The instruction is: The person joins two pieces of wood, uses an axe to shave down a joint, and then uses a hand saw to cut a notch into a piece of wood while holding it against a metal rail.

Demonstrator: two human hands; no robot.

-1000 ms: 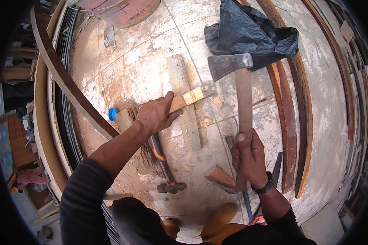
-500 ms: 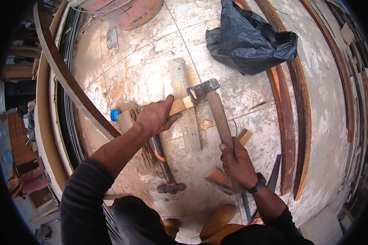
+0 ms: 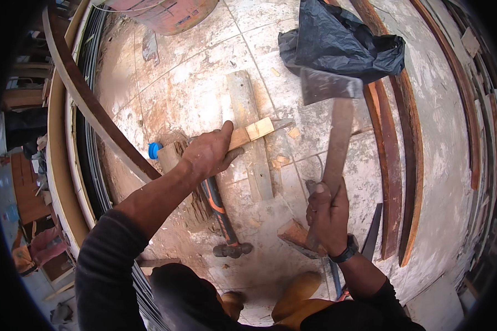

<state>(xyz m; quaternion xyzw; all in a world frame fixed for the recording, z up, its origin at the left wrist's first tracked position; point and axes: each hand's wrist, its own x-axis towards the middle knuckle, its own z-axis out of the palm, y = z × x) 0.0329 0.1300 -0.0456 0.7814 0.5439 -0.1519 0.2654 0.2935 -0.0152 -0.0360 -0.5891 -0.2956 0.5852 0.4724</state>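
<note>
Floor (image 3: 176, 105) is being bordered by a curved board (image 3: 91, 110) at left and long planks (image 3: 390, 193) at right. Room is being left between the wood strip (image 3: 254, 131), at the frame's centre, and the axe (image 3: 341, 129), right of centre. The strip, squared and pale-ended, is being gripped by the left hand (image 3: 207, 153) above a worn grey plank (image 3: 239, 94). The axe's wooden handle is being clasped in the right hand (image 3: 329, 215); its dull metal head is being seen against a crinkled black plastic bag (image 3: 348, 49), upper right.

it seems a woodworking workshop, because timber strips (image 3: 390, 193), wood chips (image 3: 294, 133) and a hammer (image 3: 222, 218) lie on the dusty floor (image 3: 176, 71).
</note>
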